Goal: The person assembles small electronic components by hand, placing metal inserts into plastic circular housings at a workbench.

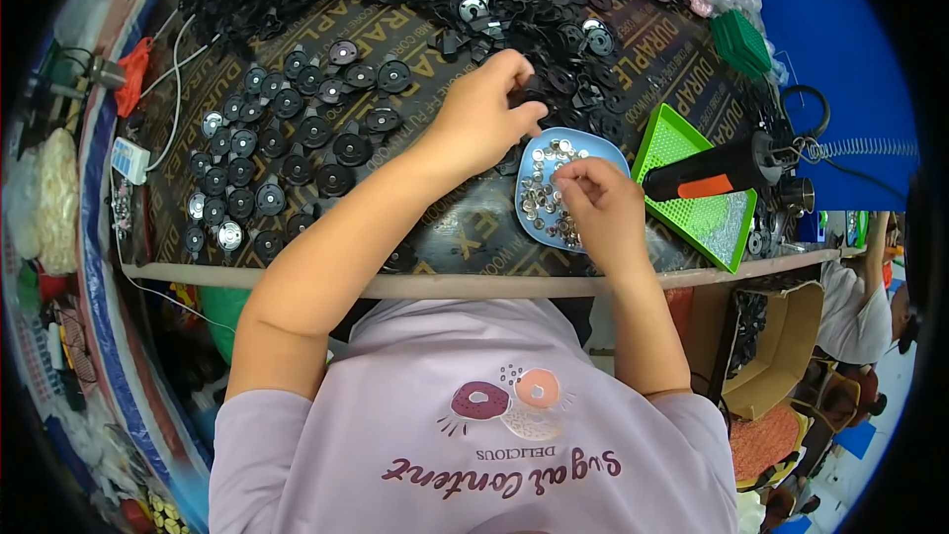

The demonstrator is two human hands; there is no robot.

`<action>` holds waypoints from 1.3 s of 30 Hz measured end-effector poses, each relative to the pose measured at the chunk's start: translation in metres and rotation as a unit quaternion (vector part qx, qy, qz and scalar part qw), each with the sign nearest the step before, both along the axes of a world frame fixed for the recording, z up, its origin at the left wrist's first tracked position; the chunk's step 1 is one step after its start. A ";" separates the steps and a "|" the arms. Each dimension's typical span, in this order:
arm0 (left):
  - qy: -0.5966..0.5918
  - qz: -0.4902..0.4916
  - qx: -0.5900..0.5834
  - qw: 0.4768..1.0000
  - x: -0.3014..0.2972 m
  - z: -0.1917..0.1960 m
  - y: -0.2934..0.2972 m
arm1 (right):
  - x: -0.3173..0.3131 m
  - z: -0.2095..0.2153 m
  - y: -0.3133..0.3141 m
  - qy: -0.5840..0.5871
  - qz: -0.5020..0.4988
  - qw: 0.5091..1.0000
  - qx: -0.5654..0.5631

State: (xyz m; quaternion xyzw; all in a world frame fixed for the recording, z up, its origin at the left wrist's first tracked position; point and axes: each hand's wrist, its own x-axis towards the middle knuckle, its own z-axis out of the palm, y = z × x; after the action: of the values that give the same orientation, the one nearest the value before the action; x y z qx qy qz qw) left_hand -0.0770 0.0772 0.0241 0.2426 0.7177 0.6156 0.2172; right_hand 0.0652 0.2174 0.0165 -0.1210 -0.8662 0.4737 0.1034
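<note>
My left hand (486, 111) reaches to the near edge of a heap of black plastic parts (578, 89). Its fingers curl down with a gap between thumb and forefinger, and I see nothing held there. Small silvery metal rings (540, 200) lie in a light blue dish (605, 145) at the table's near side. Over this dish my right hand (605, 213) has its thumb and fingers closed in a pinch; whatever lies between the fingertips is too small to make out. On the left, round black parts (287, 103) are spread in loose rows, some with a silvery centre.
Right of the dish, a black-and-orange handheld tool (707, 170) on a coiled cord lies across a green perforated tray (682, 133). Green baskets (741, 43) stand beyond it. An open cardboard box (781, 351) sits below the table's right edge. Another person (858, 311) is far right.
</note>
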 end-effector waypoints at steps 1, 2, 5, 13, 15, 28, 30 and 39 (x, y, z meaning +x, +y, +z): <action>-0.053 -0.005 0.006 0.999 0.008 0.011 -0.006 | -0.002 0.001 -0.001 0.002 -0.017 1.000 -0.011; -0.075 0.010 0.008 0.997 0.014 0.015 -0.013 | -0.003 0.001 0.000 0.004 -0.034 0.999 -0.021; -0.130 0.019 0.034 0.991 0.022 0.012 -0.033 | -0.001 -0.005 0.009 0.023 0.076 0.989 0.123; -0.246 0.025 0.098 0.964 0.052 0.004 -0.053 | -0.014 -0.014 -0.006 0.073 0.057 0.960 0.264; -0.247 0.027 0.101 0.963 0.054 -0.001 -0.053 | -0.019 -0.015 -0.009 -0.035 0.054 0.950 0.306; -0.266 0.024 0.118 0.956 0.063 -0.008 -0.055 | -0.022 -0.015 0.002 -0.098 0.060 0.971 0.210; -0.248 0.006 0.112 0.962 0.064 -0.012 -0.054 | -0.018 -0.013 0.004 -0.097 0.041 0.987 0.120; -0.251 -0.018 0.159 0.955 0.070 -0.013 -0.048 | -0.021 0.008 -0.017 0.014 0.090 0.987 -0.129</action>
State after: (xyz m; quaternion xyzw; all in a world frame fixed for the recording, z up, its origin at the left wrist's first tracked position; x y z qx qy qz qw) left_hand -0.0074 0.0289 0.0110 0.1240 0.5286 0.7586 0.3602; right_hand 0.0441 0.2006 0.0242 -0.0483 -0.8038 0.5903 0.0560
